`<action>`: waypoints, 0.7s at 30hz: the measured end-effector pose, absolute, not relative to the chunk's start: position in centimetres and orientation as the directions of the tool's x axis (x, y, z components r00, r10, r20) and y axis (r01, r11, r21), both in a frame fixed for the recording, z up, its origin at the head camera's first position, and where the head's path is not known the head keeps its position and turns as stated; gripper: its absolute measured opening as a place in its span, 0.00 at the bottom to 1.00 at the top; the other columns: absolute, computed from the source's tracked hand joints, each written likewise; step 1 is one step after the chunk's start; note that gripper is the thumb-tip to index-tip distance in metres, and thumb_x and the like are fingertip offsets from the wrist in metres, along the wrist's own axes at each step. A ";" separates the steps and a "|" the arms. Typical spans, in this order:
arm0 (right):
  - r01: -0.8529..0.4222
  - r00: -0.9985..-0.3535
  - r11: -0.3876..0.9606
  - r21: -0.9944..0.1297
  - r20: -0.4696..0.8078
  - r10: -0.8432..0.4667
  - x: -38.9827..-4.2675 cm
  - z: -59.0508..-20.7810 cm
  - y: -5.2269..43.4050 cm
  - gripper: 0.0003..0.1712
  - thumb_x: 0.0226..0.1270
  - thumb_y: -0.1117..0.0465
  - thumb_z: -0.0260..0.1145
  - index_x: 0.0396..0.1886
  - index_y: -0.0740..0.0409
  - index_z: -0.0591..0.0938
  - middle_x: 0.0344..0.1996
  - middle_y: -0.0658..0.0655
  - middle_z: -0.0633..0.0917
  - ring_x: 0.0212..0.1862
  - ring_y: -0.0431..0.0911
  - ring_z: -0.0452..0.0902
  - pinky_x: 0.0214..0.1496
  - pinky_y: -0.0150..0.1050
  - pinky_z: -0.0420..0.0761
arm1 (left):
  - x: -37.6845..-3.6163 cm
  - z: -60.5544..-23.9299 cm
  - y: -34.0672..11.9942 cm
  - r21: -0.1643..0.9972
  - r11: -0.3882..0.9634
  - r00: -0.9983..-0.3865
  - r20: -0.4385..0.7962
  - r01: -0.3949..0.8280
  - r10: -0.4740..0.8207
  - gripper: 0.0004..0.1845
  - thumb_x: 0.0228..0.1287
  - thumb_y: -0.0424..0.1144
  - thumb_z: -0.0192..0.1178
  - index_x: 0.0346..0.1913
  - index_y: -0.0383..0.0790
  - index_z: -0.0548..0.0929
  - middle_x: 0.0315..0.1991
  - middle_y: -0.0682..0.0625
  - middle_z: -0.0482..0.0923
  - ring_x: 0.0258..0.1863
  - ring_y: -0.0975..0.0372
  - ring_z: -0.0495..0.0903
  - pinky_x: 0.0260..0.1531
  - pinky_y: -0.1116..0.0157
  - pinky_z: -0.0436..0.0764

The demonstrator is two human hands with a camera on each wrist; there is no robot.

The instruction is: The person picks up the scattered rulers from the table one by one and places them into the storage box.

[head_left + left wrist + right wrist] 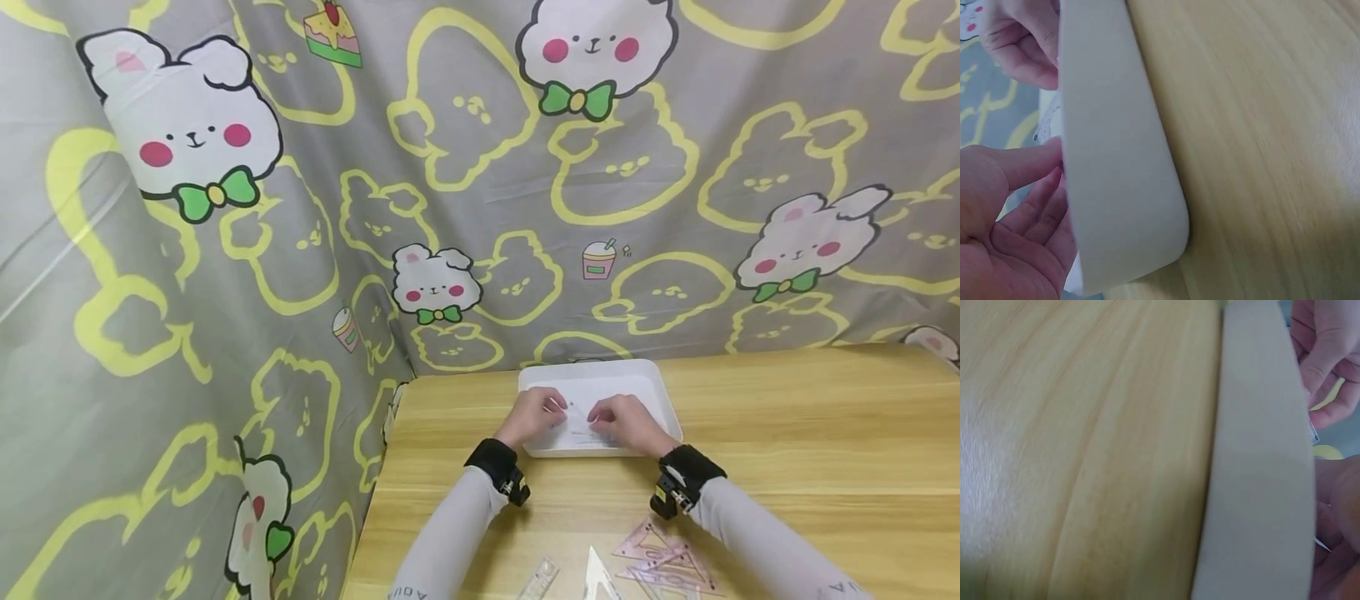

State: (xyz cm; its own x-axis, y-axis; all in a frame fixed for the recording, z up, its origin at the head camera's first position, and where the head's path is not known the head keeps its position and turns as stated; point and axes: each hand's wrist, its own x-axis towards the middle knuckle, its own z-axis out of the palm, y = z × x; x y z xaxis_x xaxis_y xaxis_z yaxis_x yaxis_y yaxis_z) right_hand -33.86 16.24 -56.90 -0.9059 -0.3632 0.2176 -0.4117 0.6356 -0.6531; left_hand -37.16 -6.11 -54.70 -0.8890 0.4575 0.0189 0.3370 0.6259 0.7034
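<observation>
A clear plastic set square (577, 414) with fine printed marks is held over the white tray (660, 387), pale and hard to make out. My left hand (536, 414) pinches its left side between thumb and fingers. From the other side, my right hand (626, 422) grips it with thumb and fingertips. In the left wrist view an arc-marked part of the set square (1052, 119) shows between the two hands. The tray wall (1260, 456) hides most of the fingers and the piece in the right wrist view.
Near the front of the wooden table (810, 442) lie overlapping pink set squares (648, 542), a clear pointed set square (598, 579) and a short clear ruler (538, 579). A patterned grey curtain (525, 225) hangs behind the table and along its left side.
</observation>
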 end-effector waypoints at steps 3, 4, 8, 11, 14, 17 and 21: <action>-0.411 -0.905 0.638 -0.651 0.203 -0.375 -34.2 -57.5 16.2 0.03 0.62 0.70 0.73 0.33 0.59 0.90 0.24 0.48 0.86 0.29 0.39 0.76 0.35 0.38 0.75 | -37.5 -55.0 -5.9 0.687 0.645 -0.889 0.004 0.335 0.458 0.03 0.66 0.28 0.69 0.40 0.36 0.87 0.34 0.47 0.89 0.33 0.67 0.85 0.35 0.72 0.80; -0.408 -0.905 0.642 -0.649 0.198 -0.376 -34.3 -57.6 16.2 0.03 0.62 0.70 0.73 0.33 0.59 0.90 0.24 0.48 0.86 0.29 0.39 0.75 0.35 0.38 0.75 | -37.7 -55.2 -5.9 0.682 0.649 -0.889 0.004 0.337 0.457 0.02 0.65 0.29 0.69 0.39 0.37 0.87 0.34 0.47 0.89 0.32 0.67 0.84 0.35 0.73 0.80; -0.382 -0.916 0.659 -0.648 0.170 -0.364 -34.5 -57.9 16.0 0.04 0.63 0.70 0.73 0.35 0.58 0.90 0.26 0.49 0.88 0.31 0.41 0.77 0.37 0.41 0.77 | -37.9 -55.8 -5.7 0.662 0.663 -0.892 0.021 0.351 0.452 0.02 0.64 0.29 0.70 0.38 0.37 0.87 0.34 0.47 0.89 0.32 0.68 0.84 0.36 0.73 0.79; -0.379 -0.917 0.660 -0.649 0.167 -0.362 -34.4 -57.8 15.9 0.04 0.63 0.70 0.73 0.36 0.59 0.91 0.28 0.51 0.89 0.32 0.42 0.79 0.39 0.43 0.79 | -37.9 -56.1 -5.6 0.634 0.682 -0.896 0.040 0.364 0.442 0.02 0.64 0.29 0.70 0.37 0.38 0.87 0.34 0.47 0.89 0.33 0.66 0.84 0.37 0.73 0.79; -0.389 -0.913 0.662 -0.641 0.172 -0.370 -34.3 -57.8 15.9 0.04 0.63 0.70 0.73 0.36 0.60 0.91 0.29 0.52 0.89 0.32 0.43 0.80 0.40 0.45 0.80 | -37.8 -56.3 -5.4 0.609 0.704 -0.902 0.046 0.366 0.429 0.02 0.63 0.29 0.70 0.35 0.38 0.87 0.33 0.48 0.88 0.32 0.66 0.82 0.37 0.72 0.79; -0.386 -0.916 0.671 -0.633 0.174 -0.362 -34.4 -57.9 15.9 0.04 0.63 0.69 0.75 0.36 0.60 0.91 0.30 0.52 0.90 0.33 0.43 0.81 0.41 0.45 0.81 | -37.9 -56.4 -5.2 0.587 0.726 -0.909 0.044 0.359 0.414 0.02 0.63 0.31 0.71 0.35 0.37 0.88 0.30 0.50 0.85 0.31 0.66 0.79 0.35 0.72 0.77; -0.399 -0.912 0.673 -0.622 0.197 -0.359 -34.7 -58.0 16.0 0.03 0.62 0.69 0.76 0.36 0.60 0.91 0.28 0.51 0.89 0.32 0.43 0.80 0.40 0.44 0.80 | -37.9 -56.5 -5.0 0.561 0.749 -0.915 0.042 0.354 0.401 0.04 0.62 0.34 0.73 0.35 0.37 0.88 0.28 0.53 0.83 0.30 0.66 0.76 0.34 0.72 0.75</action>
